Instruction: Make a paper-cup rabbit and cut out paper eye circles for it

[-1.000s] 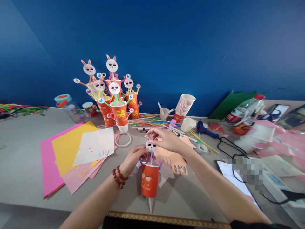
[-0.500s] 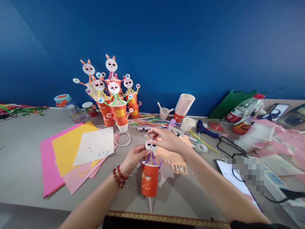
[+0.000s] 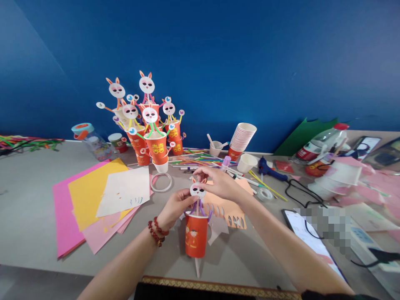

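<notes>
A red paper cup point(image 3: 195, 236) hangs over the grey table near its front edge, with a stick poking out below it. A paper rabbit face point(image 3: 198, 190) on purple pipe-cleaner arms rises from the cup. My left hand point(image 3: 175, 207), with a red bead bracelet on the wrist, pinches the stem just under the face at the cup's rim. My right hand point(image 3: 216, 182) comes in from the right, its fingers closed on the rabbit's ears behind the face.
Several finished rabbit cups point(image 3: 155, 143) stand at the back. Pink, yellow and white paper sheets point(image 3: 96, 196) lie left. A stack of white cups point(image 3: 242, 137), straws, a blue glue gun point(image 3: 267, 168), a tape roll point(image 3: 264, 194), a bottle point(image 3: 318, 148) and a phone point(image 3: 309, 241) crowd the right.
The rabbit face and cup have shifted very slightly; both hands keep their hold in nearly the same place.
</notes>
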`<state>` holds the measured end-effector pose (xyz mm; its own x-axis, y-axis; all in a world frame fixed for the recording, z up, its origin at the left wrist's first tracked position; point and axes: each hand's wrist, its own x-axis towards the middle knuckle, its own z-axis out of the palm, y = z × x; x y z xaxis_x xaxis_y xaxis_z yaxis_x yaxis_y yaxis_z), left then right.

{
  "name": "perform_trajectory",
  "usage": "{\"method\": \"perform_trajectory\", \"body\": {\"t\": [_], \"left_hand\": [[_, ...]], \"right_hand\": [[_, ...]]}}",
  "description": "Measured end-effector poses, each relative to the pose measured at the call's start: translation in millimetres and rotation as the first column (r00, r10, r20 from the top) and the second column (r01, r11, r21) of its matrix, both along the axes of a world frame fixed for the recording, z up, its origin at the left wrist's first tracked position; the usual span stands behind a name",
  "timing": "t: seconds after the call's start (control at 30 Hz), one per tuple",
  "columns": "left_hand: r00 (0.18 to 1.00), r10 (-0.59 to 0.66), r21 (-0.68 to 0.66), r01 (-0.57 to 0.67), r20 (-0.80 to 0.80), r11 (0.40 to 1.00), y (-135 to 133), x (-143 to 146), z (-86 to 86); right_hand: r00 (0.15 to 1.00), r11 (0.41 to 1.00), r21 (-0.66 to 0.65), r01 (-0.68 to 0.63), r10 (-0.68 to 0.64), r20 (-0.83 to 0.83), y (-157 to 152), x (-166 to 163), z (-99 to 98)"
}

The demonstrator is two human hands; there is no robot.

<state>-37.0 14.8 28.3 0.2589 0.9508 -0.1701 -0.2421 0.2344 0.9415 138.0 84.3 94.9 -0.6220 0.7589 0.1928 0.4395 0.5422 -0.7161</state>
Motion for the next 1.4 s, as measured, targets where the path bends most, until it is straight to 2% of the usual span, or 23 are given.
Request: {"method": "perform_trajectory", "body": {"t": [0.13,0.23,0.3,0.37,0.47,0.6,0.77,0.9,1.17,1.4], "left_hand": [[0.999,0.03,-0.02,-0.029,0.02,0.999,1,0,-1.9],[0.999,0.028,-0.028,-0.028,0.02,0.999,1,1,-3.8],[1.0,0.02,-0.013,-0.02,0.012,1.0,0,2,-4.6],[1.0,0.018,0.01,-0.018,0.013,1.0,-1,2,-4.8],[0.999,0.034,0.05,-0.035,0.02,0.998,-3,4,-3.8],[0.998,0.061,0.045,-0.063,0.034,0.997,-4,6,-0.4],[0.996,0.052,0.042,-0.055,0.069,0.998,-7,8,3.6],[0.995,0.041,0.043,-0.045,0.096,0.998,-10,8,5.3],[0.994,0.047,0.061,-0.053,0.096,0.997,-12,9,11.0],[0.995,0.082,0.073,-0.086,0.06,0.994,-12,8,5.8]], "right_hand": [[0.988,0.997,-0.016,0.081,-0.082,-0.131,-5,8,-10.4],[0.947,0.969,-0.17,0.179,-0.216,-0.238,-15,14,-31.7],[0.937,0.933,-0.334,0.137,-0.231,-0.262,-24,15,-45.7],[0.924,0.871,-0.488,0.055,-0.23,-0.305,-34,11,-54.3],[0.88,0.811,-0.585,0.032,-0.301,-0.369,-44,3,-55.3],[0.852,0.79,-0.612,0.036,-0.344,-0.395,-46,-1,-52.1],[0.829,0.753,-0.658,-0.001,-0.368,-0.422,-49,2,-63.1],[0.832,0.759,-0.651,-0.013,-0.353,-0.428,-51,4,-68.9],[0.811,0.765,-0.644,-0.023,-0.362,-0.46,-54,4,-60.6],[0.819,0.785,-0.62,-0.015,-0.345,-0.457,-56,3,-57.0]]}}
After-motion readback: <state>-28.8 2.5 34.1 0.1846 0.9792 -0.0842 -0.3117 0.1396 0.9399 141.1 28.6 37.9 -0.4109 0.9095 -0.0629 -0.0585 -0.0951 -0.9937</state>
